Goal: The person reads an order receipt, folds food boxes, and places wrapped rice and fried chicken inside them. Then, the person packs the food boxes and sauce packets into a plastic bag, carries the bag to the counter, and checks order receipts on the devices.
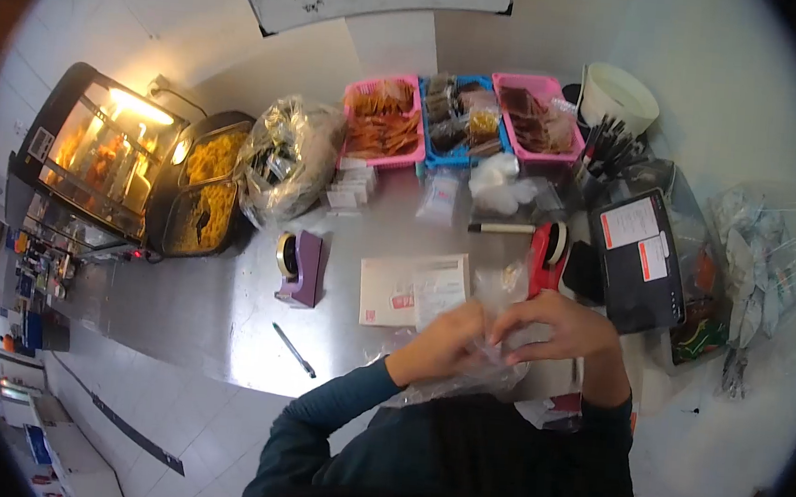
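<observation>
Both hands meet at a clear plastic bag [500, 280] near the front edge of the metal table. My left hand [442, 345] has its fingers closed on the bag's plastic. My right hand [555, 336] pinches the same plastic from the other side, thumb and forefinger curved toward each other. Small pale contents, too blurred to name, show in the upper part of the bag. More clear plastic lies under my hands. Just beyond my left hand is a white box or printed sheet [390, 290] with red marks. A red tape dispenser [547, 256] stands beyond my right hand.
A purple tape dispenser [301, 274] and a pen [294, 351] are at the left. Pink baskets [381, 161] and a blue basket [447, 161] with packets line the back. A heated display case [96, 159] stands far left. A dark tablet [638, 286] is at the right.
</observation>
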Action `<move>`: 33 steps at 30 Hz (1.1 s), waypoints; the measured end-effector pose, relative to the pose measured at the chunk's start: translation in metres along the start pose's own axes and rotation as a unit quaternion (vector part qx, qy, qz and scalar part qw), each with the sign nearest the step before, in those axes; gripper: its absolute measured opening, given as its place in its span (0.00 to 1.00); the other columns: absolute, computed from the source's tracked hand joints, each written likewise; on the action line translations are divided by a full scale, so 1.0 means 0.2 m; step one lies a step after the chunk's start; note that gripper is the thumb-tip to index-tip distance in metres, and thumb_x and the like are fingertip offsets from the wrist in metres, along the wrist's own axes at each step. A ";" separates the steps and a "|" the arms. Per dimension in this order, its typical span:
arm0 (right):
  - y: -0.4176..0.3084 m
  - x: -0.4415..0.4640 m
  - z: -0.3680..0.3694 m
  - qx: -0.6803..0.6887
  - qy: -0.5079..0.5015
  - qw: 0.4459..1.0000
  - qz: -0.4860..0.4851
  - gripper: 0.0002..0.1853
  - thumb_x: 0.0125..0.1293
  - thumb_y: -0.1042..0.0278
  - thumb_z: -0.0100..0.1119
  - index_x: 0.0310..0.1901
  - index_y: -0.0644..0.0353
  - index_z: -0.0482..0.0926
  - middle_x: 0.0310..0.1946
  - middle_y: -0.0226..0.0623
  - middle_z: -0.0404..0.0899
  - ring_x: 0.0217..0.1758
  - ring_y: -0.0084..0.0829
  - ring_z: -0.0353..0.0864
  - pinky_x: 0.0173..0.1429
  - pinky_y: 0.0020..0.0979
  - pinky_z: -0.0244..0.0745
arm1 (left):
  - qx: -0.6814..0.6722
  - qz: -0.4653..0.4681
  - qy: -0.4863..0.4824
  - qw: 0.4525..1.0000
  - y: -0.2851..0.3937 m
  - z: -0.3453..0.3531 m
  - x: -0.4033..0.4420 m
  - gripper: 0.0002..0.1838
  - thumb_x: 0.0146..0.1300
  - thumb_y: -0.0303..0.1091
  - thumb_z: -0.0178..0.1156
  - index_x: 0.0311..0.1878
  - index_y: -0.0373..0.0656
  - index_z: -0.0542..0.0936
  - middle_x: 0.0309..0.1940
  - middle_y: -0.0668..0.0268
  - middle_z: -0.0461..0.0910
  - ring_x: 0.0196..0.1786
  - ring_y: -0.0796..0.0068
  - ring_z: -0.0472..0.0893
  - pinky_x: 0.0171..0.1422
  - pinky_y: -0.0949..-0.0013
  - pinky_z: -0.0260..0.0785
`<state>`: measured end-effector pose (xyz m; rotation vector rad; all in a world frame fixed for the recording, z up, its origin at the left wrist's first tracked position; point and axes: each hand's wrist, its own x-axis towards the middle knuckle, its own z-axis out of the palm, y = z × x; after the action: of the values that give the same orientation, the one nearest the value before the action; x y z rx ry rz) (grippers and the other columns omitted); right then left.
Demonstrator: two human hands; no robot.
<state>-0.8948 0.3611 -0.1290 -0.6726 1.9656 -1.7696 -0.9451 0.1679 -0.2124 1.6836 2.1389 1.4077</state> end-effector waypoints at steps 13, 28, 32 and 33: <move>0.73 0.18 0.23 0.085 0.401 0.900 0.146 0.32 0.56 0.58 0.58 0.58 0.63 0.58 0.57 0.40 0.59 0.57 0.32 0.62 0.55 0.31 0.63 | -0.244 -0.278 -0.068 0.927 -0.35 -0.31 -0.42 0.14 0.53 0.29 0.55 0.45 0.38 0.73 0.35 0.55 0.77 0.38 0.68 0.77 0.44 0.66 0.68; 0.33 0.18 0.13 0.297 0.223 0.897 0.238 0.28 0.57 0.52 0.55 0.52 0.65 0.67 0.47 0.41 0.72 0.49 0.29 0.73 0.51 0.27 0.69 | -0.499 -0.407 0.109 0.757 -0.03 -0.52 -0.36 0.44 0.52 0.27 0.54 0.65 0.52 0.36 0.63 0.56 0.50 0.63 0.62 0.58 0.61 0.59 0.56; 0.36 -0.02 0.24 0.247 0.145 0.884 0.368 0.32 0.58 0.45 0.49 0.54 0.67 0.64 0.49 0.43 0.71 0.51 0.30 0.71 0.52 0.28 0.67 | -0.620 -0.473 -0.014 0.626 0.15 -0.49 -0.48 0.50 0.54 0.28 0.55 0.64 0.60 0.25 0.65 0.55 0.40 0.66 0.57 0.51 0.64 0.49 0.50; 0.39 -0.02 0.27 0.241 0.140 0.884 0.374 0.31 0.60 0.46 0.48 0.55 0.66 0.64 0.50 0.43 0.70 0.52 0.30 0.71 0.53 0.28 0.66 | -0.598 -0.508 -0.028 0.619 0.15 -0.45 -0.50 0.42 0.57 0.31 0.54 0.65 0.53 0.35 0.62 0.58 0.49 0.62 0.62 0.57 0.63 0.55 0.53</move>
<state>-0.8645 0.3266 -0.2129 0.4829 1.5056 -1.7596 -0.9338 0.0330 -0.1854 -0.0558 1.0069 1.5411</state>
